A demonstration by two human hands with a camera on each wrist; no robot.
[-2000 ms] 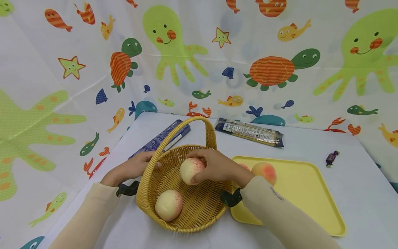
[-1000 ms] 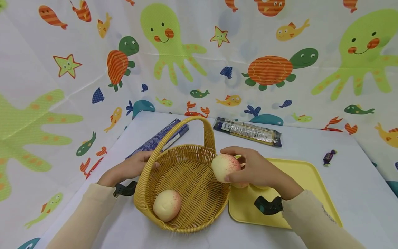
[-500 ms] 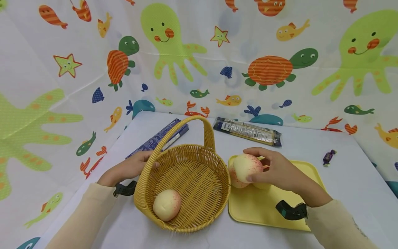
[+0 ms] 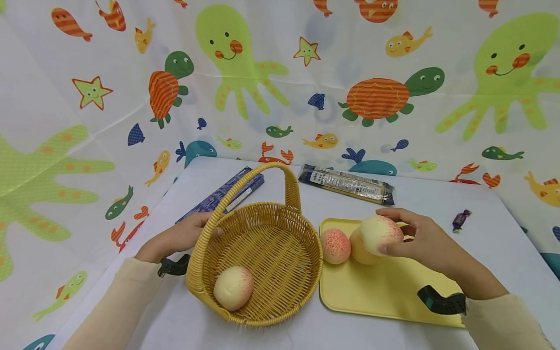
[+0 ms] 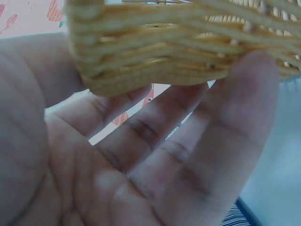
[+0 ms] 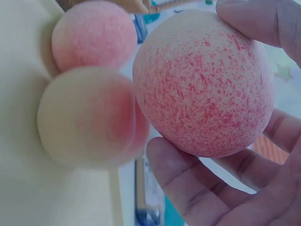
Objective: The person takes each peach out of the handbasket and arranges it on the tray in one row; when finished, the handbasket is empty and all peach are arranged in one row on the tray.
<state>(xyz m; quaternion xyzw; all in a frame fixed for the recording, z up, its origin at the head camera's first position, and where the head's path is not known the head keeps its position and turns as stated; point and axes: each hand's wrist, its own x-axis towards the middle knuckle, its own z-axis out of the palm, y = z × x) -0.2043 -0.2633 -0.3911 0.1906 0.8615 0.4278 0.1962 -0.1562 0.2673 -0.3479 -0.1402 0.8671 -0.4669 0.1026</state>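
Observation:
My right hand [image 4: 424,240] grips a cream peach with red speckles [image 4: 381,234] over the yellow tray [image 4: 393,291]. Fingers and thumb curve round the peach's sides in the right wrist view. Below and beside it, a yellowish peach [image 4: 362,250] and a pink peach [image 4: 336,246] lie at the tray's left end. My left hand [image 4: 185,238] holds the left side of the wicker basket [image 4: 280,272], by the foot of its handle. In the left wrist view its fingers [image 5: 188,141] reach along the weave. Another cream peach [image 4: 234,288] rests inside the basket.
Behind the basket lies a long blue box [image 4: 223,194]. A dark-ended clear packet [image 4: 347,184] is at the back of the white table, and a purple wrapped candy [image 4: 461,220] on the right. A sea-animal curtain [image 4: 271,73] hangs behind.
The right hand has lifted the speckled peach out of the basket and carried it right, over the tray. The left hand stays on the basket. The head view has shifted slightly.

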